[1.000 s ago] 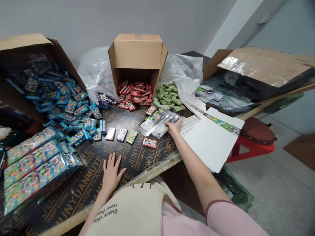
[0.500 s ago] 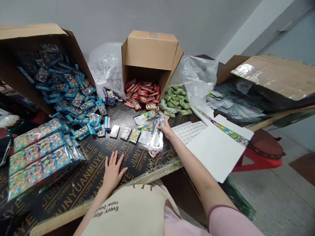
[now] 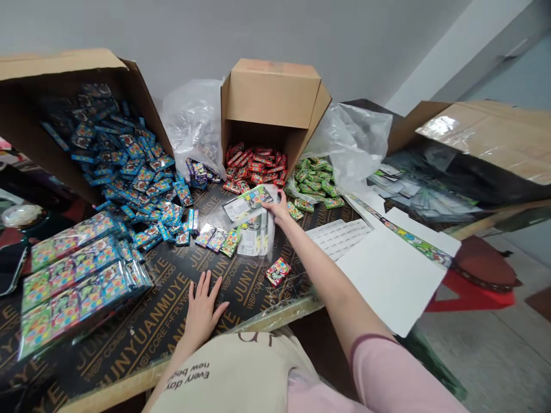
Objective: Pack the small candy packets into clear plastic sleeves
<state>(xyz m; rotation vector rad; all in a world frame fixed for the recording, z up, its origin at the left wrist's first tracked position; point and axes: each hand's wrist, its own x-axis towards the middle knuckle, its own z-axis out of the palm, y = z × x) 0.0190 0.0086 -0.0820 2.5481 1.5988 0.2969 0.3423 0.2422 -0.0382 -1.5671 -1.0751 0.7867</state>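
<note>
My left hand [image 3: 202, 310] lies flat on the black plywood tabletop [image 3: 163, 298], fingers spread, holding nothing. My right hand [image 3: 279, 211] grips clear plastic bags [image 3: 255, 238] with printed labels, thumb and fingers at their right edge. The upper bag [image 3: 247, 205] lies slanted over the others. Just left of the bags, a purple small box [image 3: 205, 235], a multicoloured small box [image 3: 217, 239] and a green small box [image 3: 231, 242] sit side by side. Nearer to me, a red small box [image 3: 279, 271] lies alone, apart from both hands.
Blue boxes spill from a carton [image 3: 146, 115] at left, beside stacked bagged packs [image 3: 73, 275]. Red boxes [image 3: 256, 164] fill the middle carton [image 3: 271, 97]. Green boxes [image 3: 316, 180] lie right of it. White card sheets [image 3: 391, 275] overhang the front edge; another carton [image 3: 486, 132] holds bags.
My right hand has drawn the bags up and left, uncovering the red box. The three small boxes now stand closer together. My left hand stays flat on the table.
</note>
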